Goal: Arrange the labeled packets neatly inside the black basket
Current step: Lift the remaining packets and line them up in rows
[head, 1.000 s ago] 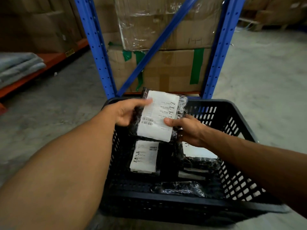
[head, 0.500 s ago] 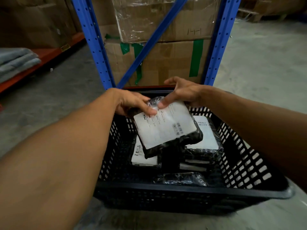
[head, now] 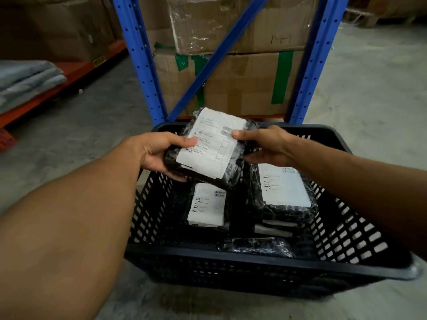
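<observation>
Black basket on the concrete floor, directly in front of the blue rack upright and its diagonal brace. Held packet, black wrap with a white printed label facing up, raised over the far half of the basket, above rim level, tilted. Left hand clamped on the packet's left edge: thumb pressed on the label, fingers curled beneath. Right hand clamped on the packet's right edge: thumb tip on the label's upper right corner, fingers under the wrap. Both hands closed on the same packet.

Inside the basket, three further groups:
- Left packet, label up, lying flat on the basket floor, below the held packet.
- Right stack, label-up packet on top, edges of at least two more visible beneath it, against the basket's right wall.
- Unlabeled-side packet, only black wrap showing, lying against the basket's near wall.

Beyond the basket, behind the rack: stacked cardboard boxes, upper one under clear film, lower one marked with green tape. Left of the basket, well apart: folded grey fabric on a low orange shelf.
</observation>
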Available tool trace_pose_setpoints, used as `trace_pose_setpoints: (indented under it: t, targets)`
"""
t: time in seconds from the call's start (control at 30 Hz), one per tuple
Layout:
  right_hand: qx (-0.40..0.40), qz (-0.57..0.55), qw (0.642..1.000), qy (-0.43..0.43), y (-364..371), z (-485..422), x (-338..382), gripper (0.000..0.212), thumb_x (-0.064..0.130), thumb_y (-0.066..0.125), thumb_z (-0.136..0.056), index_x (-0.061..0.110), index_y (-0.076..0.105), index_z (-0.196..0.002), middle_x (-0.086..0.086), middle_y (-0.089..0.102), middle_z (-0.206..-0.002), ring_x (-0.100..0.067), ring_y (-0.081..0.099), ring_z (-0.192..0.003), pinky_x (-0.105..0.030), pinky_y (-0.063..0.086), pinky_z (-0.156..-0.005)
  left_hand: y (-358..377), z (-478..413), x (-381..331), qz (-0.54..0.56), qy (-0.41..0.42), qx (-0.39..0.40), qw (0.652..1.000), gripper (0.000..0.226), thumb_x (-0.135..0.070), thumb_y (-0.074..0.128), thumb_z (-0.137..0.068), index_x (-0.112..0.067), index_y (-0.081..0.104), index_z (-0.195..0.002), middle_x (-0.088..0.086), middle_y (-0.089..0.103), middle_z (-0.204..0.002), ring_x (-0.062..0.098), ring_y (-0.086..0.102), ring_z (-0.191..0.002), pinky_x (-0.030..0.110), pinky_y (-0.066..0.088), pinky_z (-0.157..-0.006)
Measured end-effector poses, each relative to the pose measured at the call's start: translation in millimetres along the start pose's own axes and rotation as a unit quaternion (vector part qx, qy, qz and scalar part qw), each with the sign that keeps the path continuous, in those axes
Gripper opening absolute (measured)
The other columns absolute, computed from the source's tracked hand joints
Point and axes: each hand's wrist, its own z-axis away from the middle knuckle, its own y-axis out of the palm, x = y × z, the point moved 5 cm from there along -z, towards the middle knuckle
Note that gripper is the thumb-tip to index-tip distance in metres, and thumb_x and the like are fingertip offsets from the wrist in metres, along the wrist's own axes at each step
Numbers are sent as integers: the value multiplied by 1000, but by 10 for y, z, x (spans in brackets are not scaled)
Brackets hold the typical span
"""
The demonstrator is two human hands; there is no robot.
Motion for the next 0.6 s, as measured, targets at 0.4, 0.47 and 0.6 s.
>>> trace_pose_setpoints:
  t: [0.4,0.47,0.6]
  targets:
    - [-85,88,988,93,625,-250,-711,23,19,74,-86,4,58,-94,-10,69,-86,-22,68,-69,-27,55,-44,3,-202,579,-151,-216,-72,962,18,-8,65,-86,-3,62,-103,24,55,-136,48,56,-115,78,29,-100]
    - [-95,108,985,90,646,-387,-738,27,20,74,-86,2,59,-100,-13,70,-92,-27,71,-78,-34,61,-61,-42,-328,660,-150,-215,-95,960,25,-7,62,-91,-3,59,-115,24,37,-151,51,40,-132,77,31,-100]
    - [-117,155,976,98,658,-651,-930,37,18,73,-87,0,59,-116,-18,68,-111,-34,68,-98,-48,57,-89,-31,-589,836,-148,-217,-108,959,54,-12,62,-92,-5,43,-142,22,29,-157,50,31,-139,75,36,-98]
